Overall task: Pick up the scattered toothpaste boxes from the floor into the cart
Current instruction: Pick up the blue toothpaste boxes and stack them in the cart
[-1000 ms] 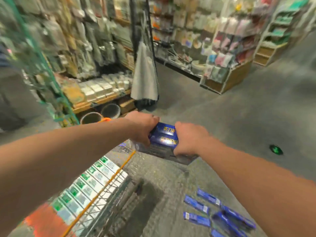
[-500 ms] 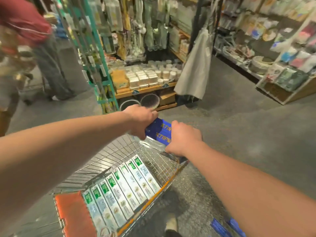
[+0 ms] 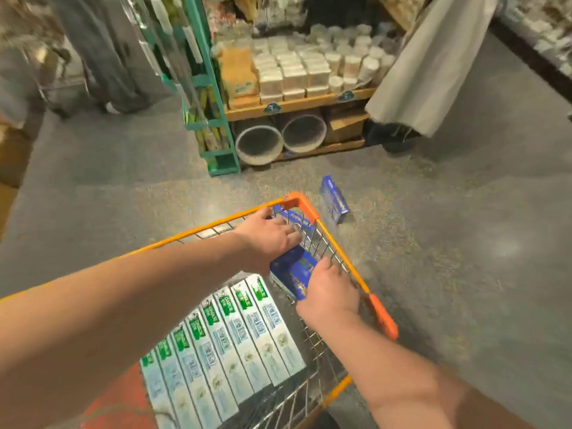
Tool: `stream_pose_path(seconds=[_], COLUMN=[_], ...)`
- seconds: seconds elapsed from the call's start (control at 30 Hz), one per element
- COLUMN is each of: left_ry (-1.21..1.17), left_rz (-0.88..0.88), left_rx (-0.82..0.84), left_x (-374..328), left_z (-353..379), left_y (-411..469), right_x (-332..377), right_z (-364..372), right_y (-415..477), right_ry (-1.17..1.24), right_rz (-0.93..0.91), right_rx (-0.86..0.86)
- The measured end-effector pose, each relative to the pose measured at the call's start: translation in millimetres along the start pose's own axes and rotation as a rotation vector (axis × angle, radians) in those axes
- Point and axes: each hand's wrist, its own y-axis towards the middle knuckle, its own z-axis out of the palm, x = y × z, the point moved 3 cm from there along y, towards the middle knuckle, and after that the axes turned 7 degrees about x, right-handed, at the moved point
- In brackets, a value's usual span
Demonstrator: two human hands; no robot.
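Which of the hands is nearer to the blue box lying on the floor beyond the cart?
The left hand. It is at the cart's far corner, close to the blue box; the right hand is further back, inside the cart.

Covering much of the blue boxes beneath the left hand and right hand, cropping the green-and-white boxes and the cart at the bottom edge, blurring the box print, shelf goods and legs at upper left.
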Motion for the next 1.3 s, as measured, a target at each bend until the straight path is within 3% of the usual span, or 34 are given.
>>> stream_pose_path(seconds=[0.47,0.83,1.3], left_ry=[-0.124,-0.130,-0.229], left_rz=[0.219,0.347,0.295], left_rx=[0.149,0.147,0.187], left_x=[-23.2,-29.0,-36.6], left_z=[144.0,155.5,162.1], left_y=[114.8,116.7,103.2], right_x=[-7.3,-11.4,-9.5], right_z=[147.9,163.0,155.5], right_y=[88.7,75.0,73.7], right_ry=[0.029,0.025,-0.021], right_rz=[0.277,0.266,0.221], right_rx=[0.217,0.265,0.399])
